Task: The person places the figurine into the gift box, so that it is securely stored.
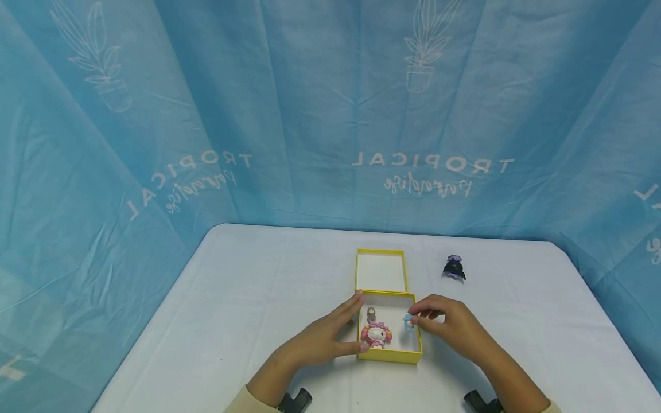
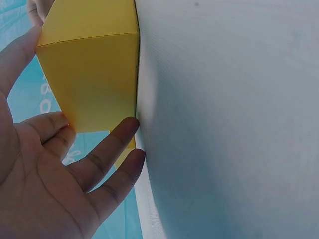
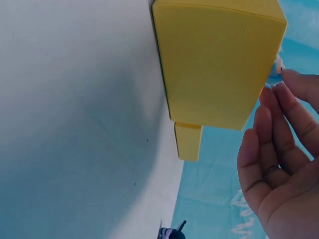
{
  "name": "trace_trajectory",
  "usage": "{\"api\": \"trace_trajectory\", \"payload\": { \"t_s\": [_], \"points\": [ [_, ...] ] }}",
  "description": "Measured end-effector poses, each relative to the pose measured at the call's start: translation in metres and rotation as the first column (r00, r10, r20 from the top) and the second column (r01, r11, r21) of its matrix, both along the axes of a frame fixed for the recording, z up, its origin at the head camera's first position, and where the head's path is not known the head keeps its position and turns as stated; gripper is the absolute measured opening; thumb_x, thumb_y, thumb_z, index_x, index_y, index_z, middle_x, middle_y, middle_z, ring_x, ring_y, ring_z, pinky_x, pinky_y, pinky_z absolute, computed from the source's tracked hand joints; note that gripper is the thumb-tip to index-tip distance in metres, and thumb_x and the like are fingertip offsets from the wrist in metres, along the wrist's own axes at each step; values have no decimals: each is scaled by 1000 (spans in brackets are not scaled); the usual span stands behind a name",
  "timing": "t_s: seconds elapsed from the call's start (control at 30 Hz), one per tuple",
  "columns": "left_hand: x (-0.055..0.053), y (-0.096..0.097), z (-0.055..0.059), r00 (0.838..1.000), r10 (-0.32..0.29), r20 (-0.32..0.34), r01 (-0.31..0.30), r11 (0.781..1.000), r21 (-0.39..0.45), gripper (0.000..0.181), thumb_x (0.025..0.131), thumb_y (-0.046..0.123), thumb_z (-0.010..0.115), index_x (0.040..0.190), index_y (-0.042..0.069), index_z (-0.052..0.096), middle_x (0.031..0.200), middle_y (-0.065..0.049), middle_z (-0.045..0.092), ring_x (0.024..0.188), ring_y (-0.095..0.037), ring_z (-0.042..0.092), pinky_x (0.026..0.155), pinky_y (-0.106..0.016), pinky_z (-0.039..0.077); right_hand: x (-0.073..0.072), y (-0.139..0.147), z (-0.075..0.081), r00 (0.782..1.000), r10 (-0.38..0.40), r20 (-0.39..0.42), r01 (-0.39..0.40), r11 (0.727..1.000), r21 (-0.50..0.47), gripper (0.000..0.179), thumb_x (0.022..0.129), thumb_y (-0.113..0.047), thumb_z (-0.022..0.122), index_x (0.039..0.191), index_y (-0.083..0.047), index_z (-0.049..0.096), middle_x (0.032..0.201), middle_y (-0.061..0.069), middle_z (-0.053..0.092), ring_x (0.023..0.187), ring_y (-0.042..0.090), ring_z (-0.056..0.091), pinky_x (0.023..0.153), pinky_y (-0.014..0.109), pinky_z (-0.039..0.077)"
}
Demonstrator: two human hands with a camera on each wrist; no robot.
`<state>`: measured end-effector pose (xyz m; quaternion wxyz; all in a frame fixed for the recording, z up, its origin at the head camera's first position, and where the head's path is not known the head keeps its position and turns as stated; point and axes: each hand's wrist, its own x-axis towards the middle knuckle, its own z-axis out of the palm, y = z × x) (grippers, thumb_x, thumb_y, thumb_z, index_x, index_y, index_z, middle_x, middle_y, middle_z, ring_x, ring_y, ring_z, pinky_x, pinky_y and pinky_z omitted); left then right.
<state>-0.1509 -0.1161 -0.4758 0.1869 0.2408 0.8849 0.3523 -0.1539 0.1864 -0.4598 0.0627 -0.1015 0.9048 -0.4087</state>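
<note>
In the head view a yellow box [image 1: 391,357] with a white inside lies on the table. My left hand [image 1: 322,338] rests against its left side, thumb at the near corner and fingertips at the far corner; the left wrist view has these fingers fairly straight along the yellow wall [image 2: 89,84]. Between thumb and fingertips, my right hand [image 1: 457,327] pinches a small light-blue figurine [image 1: 408,322] by the box's right wall. Inside the box are a pink figurine [image 1: 376,334] with a white face and a small brown-grey figurine [image 1: 371,314].
A shallow yellow-rimmed lid or tray [image 1: 382,271] lies just behind the box. Farther right stands a black and purple figurine [image 1: 454,268]. A blue printed curtain [image 1: 310,126] hangs behind the white-covered table [image 1: 248,287].
</note>
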Motion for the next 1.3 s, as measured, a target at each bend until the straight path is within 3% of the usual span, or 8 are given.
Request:
{"api": "trace_trajectory", "payload": {
  "t_s": [0.3, 0.57, 0.87, 1.3],
  "points": [
    [0, 0, 0, 1000, -4, -5, 4, 1000, 0, 94, 88, 68, 64, 162, 39, 15, 170, 21, 6, 158, -18, 20, 123, -57, 29, 2, 0, -8, 998, 35, -52, -35, 999, 11, 8, 87, -32, 80, 95, -30, 78, 136, 3, 57, 125, 24, 55, 104, 50, 50],
    [0, 0, 1, 1000, -3, 2, 3, 1000, 5, 94, 88, 67, 65, 162, 38, 15, 170, 21, 6, 158, -18, 20, 123, -56, 28, 5, -2, -9, 999, 35, -33, -33, 998, 61, 8, 85, -32, 82, 92, -32, 78, 155, 6, 44, 144, 38, 41, 112, 66, 39],
    [0, -1, 0, 1000, -7, -6, 7, 1000, 7, 95, 87, 68, 64, 162, 38, 15, 171, 19, 6, 158, -21, 20, 123, -57, 28, 7, -7, -7, 998, 38, 47, -41, 997, 73, 5, 87, -34, 80, 89, -32, 76, 161, 10, 39, 148, 44, 36, 114, 67, 35],
    [-1, 0, -2, 1000, 0, -6, 0, 1000, 5, 95, 87, 69, 64, 162, 38, 15, 171, 19, 6, 158, -21, 20, 123, -58, 29, 11, -19, -5, 990, -19, 140, 2, 992, 123, 9, 83, -25, 83, 83, -30, 76, 160, 19, 39, 147, 48, 36, 116, 67, 33]
  ]
}}
